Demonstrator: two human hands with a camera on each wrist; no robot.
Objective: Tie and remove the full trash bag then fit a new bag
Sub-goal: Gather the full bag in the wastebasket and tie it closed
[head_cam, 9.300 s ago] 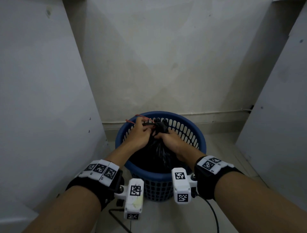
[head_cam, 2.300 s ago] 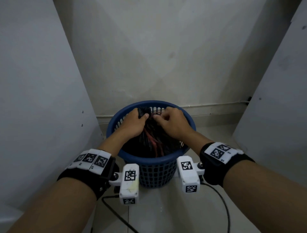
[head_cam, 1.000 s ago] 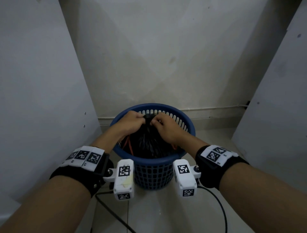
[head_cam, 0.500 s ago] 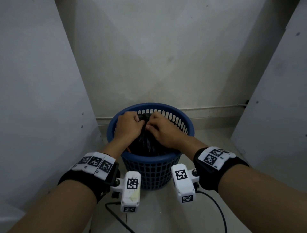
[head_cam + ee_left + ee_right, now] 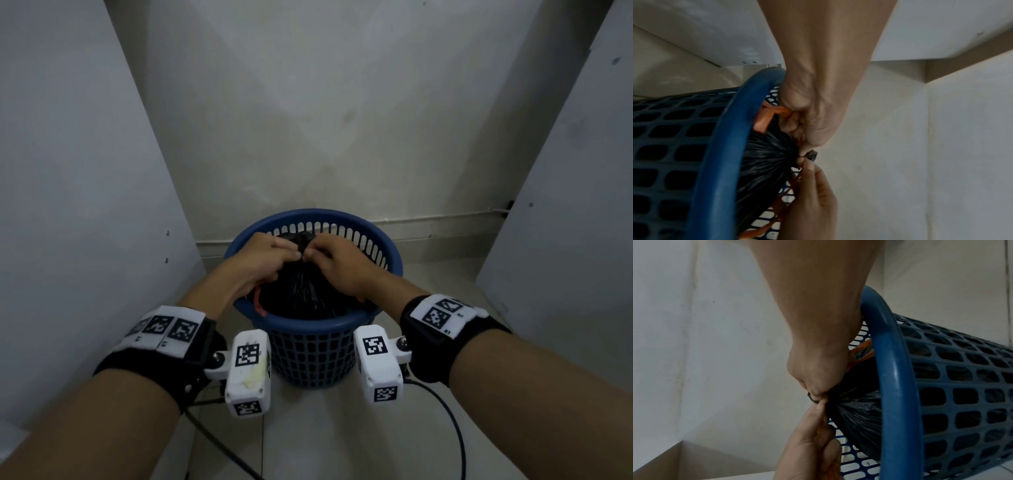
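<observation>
Since half a second ago your hands have closed tighter over the gathered neck. Left hand (image 5: 263,260): fingers pinching the orange drawstring (image 5: 764,118) and neck. Right hand (image 5: 339,263): pinching the neck of the black trash bag (image 5: 305,291) from the opposite side. Bag sits inside the blue basket (image 5: 318,329), long axis upright, neck pointing up. Pull the ties apart evenly, keeping the knot low against the gather
</observation>
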